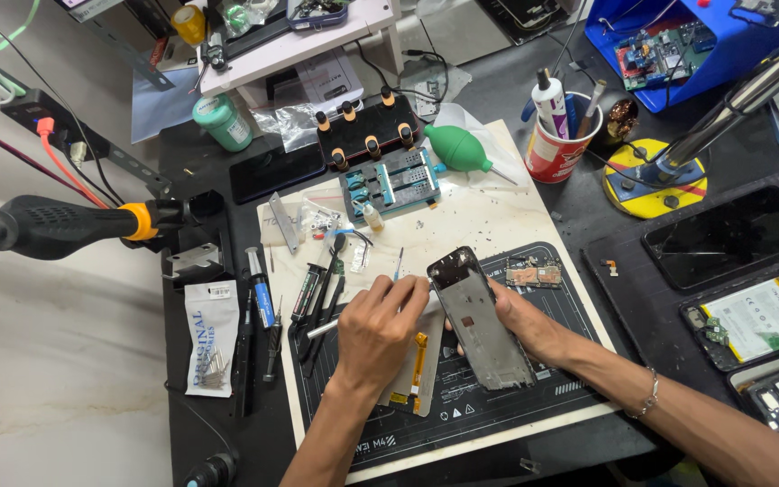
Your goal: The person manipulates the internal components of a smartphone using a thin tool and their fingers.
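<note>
My right hand [523, 323] holds a stripped grey phone frame [481, 317] tilted above the black work mat [484, 408], fingers wrapped around its right edge. My left hand [379, 326] grips a thin metal tool [323, 329] whose silver end sticks out to the left; its tip points at the frame's left edge. Under my left hand lies a grey part with an orange flex cable [418, 364]. A small circuit board [534, 273] rests on the mat just beyond the frame.
Screwdrivers and tweezers [317, 293] lie left of the mat, beside a small bag of screws [211, 338]. A hot-air handle [56, 225] juts in from the left. Blue board holder [389, 180], green blower [457, 149], red tool cup [556, 149] stand behind. Opened phones [759, 320] lie right.
</note>
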